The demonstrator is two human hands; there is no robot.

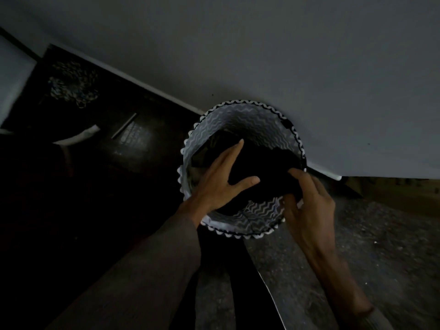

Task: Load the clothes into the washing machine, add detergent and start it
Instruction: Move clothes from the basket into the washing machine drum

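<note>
2 hands on dark clothes [266, 163] in basket [247, 119]: left [221, 184] flat, right [309, 210] tight around them.

The dark clothes [262, 163] in the basket [214, 129] read as one black mass; separate garments cannot be told apart. Fingertips of the right hand [309, 210] are partly hidden in fabric. The patterned object [71, 84] at upper left is blurred.

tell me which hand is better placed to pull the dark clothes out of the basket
Right. The right hand curls its fingers round the dark clothes near the rim of the basket, so it could probably lift at once. The left hand lies on top, fingers straight and spread, gripping nothing.
</note>
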